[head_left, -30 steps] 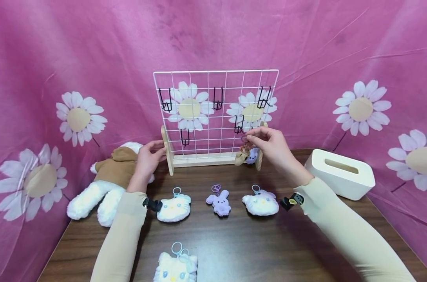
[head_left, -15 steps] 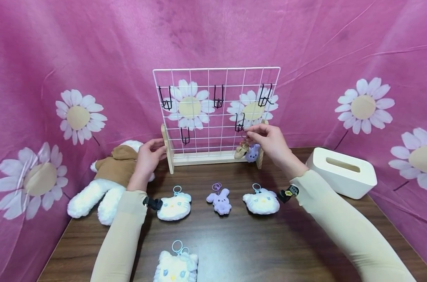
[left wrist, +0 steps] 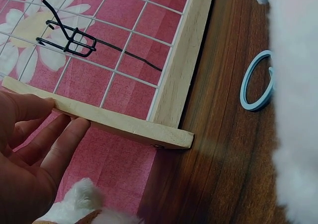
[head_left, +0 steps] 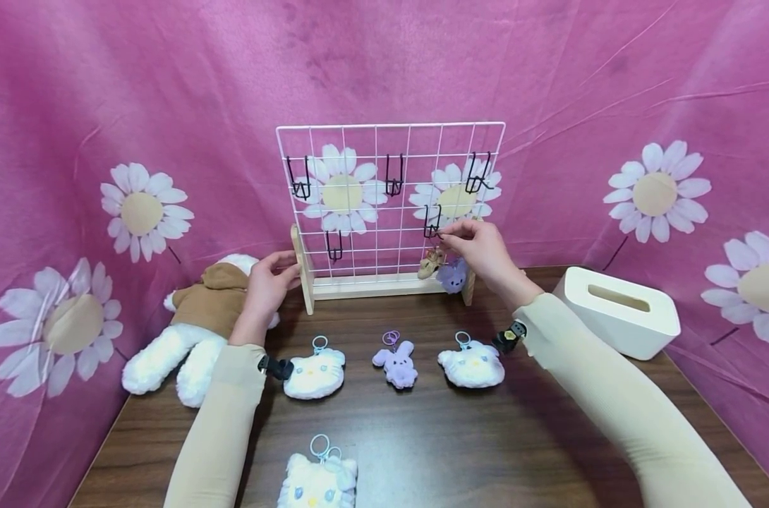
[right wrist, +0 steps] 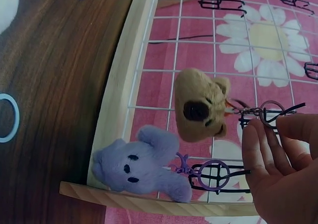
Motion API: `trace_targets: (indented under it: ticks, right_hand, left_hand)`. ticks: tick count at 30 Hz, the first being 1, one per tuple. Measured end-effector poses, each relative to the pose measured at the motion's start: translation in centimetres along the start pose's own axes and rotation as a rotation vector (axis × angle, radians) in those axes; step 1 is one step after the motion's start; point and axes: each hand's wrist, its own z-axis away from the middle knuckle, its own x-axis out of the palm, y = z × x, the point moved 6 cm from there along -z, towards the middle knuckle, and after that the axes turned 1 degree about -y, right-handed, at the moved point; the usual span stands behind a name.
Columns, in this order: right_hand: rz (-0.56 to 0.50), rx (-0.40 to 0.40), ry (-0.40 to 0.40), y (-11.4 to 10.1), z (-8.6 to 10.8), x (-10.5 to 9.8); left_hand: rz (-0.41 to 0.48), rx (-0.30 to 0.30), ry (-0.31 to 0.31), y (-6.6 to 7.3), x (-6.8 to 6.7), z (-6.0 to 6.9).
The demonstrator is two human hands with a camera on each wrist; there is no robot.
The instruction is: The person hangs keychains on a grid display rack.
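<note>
My right hand (head_left: 482,247) pinches the ring (right wrist: 272,113) of a brown plush bear keychain (right wrist: 198,105) at a black hook of the white wire grid rack (head_left: 359,127). Whether the ring is around the prong, I cannot tell. Beside the bear, a purple plush rabbit keychain (right wrist: 136,167) hangs by its purple ring (right wrist: 213,175) at another hook, low on the right. The left hand (head_left: 269,286) touches the rack's left wooden upright (left wrist: 124,122) with its fingertips. Other black hooks (head_left: 394,185) are on the grid.
White cat-face plush keychains (head_left: 315,374) and a purple rabbit keychain (head_left: 398,368) lie on the brown table (head_left: 416,444). One more white cat plush (head_left: 317,483) is at the front edge. A dressed plush toy (head_left: 207,307) lies left, and a white tissue box (head_left: 619,317) stands right.
My right hand has moved slightly left and up, bringing the bear's ring to the hook. The bear has shifted left, and more of the purple rabbit shows. The left hand stays put.
</note>
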Motion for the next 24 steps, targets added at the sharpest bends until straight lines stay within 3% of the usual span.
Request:
trace_targets:
  ticks: [12, 24]
  right_hand:
    - [0.156, -0.001, 0.083, -0.2, -1.5, 0.2]
    - [0.17, 0.021, 0.137, -0.1, -2.1, 0.3]
  left_hand:
    - [0.007, -0.008, -0.005, 0.0, 0.0, 0.2]
    - [0.005, -0.009, -0.006, 0.0, 0.0, 0.1]
